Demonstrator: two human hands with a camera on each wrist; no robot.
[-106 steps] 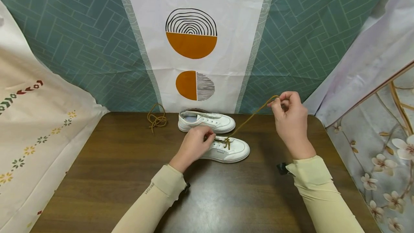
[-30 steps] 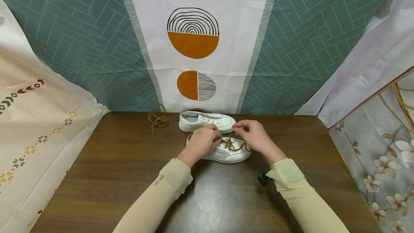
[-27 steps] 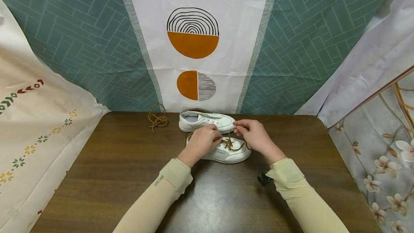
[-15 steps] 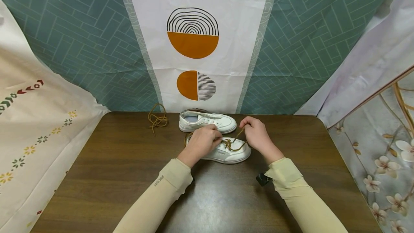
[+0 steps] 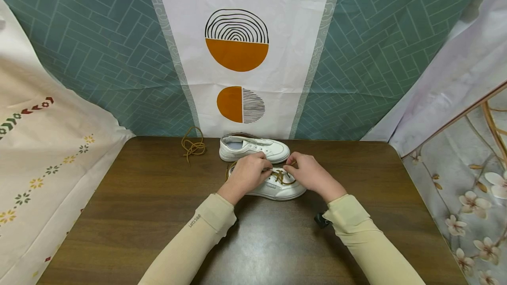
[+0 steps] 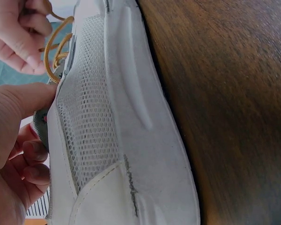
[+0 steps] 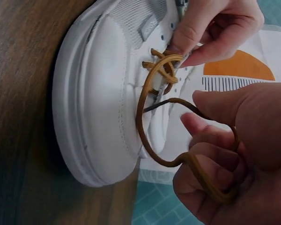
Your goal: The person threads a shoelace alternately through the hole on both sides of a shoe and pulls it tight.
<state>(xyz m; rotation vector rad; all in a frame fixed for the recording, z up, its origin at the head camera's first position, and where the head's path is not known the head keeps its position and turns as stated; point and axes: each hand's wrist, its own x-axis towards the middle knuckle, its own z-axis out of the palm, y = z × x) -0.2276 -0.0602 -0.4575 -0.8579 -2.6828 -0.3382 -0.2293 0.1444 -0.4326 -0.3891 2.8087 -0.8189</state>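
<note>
A white sneaker (image 5: pixel 283 191) stands on the table, toe to the right, with brown lace through its front eyelets. My left hand (image 5: pixel 245 173) pinches the edge of its eyelet flap; in the left wrist view the thumb of the left hand (image 6: pixel 9 117) lies on the outer side, fingers behind. Over the toe is my right hand (image 5: pixel 310 173), holding the brown shoelace (image 7: pixel 140 117). In the right wrist view the lace runs through the curled fingers of the right hand (image 7: pixel 225 154), and its dark tip lies beside the eyelets. Its far part behind the left hand is mostly hidden.
Just behind stands a second white sneaker (image 5: pixel 273 149) without a lace, toe also to the right. A loose brown shoelace (image 5: pixel 194 146) lies coiled at the table's back left. Fabric hangs behind the wooden table (image 5: pixel 158 214).
From far right, where it drew the lace taut, my right hand has come in to the toe. Half a second ago it was slightly higher and farther right. My left hand has barely moved.
</note>
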